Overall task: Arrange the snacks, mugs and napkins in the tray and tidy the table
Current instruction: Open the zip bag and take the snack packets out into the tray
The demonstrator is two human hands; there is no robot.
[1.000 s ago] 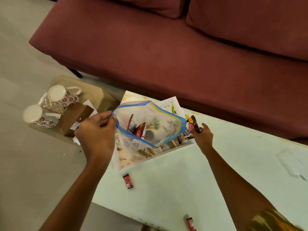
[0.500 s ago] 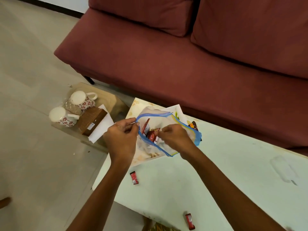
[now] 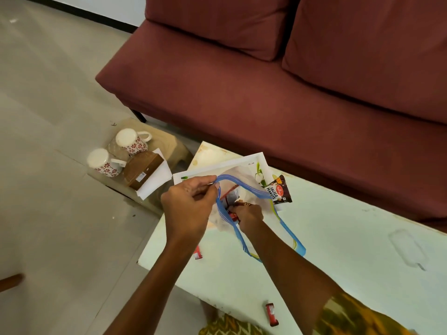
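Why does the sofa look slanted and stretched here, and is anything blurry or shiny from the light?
Head view: the wide-angle lens, tilted downward, slants and stretches the sofa; light is soft and dim, with a faint sheen on the table; the salted peanuts packet reads sharply, while the patterned sleeve at the bottom edge looks soft.

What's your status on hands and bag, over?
Left hand pinches zip bag rim, mouth open. Right hand inside bag, gripping small packet. Loose red packet and another on table.
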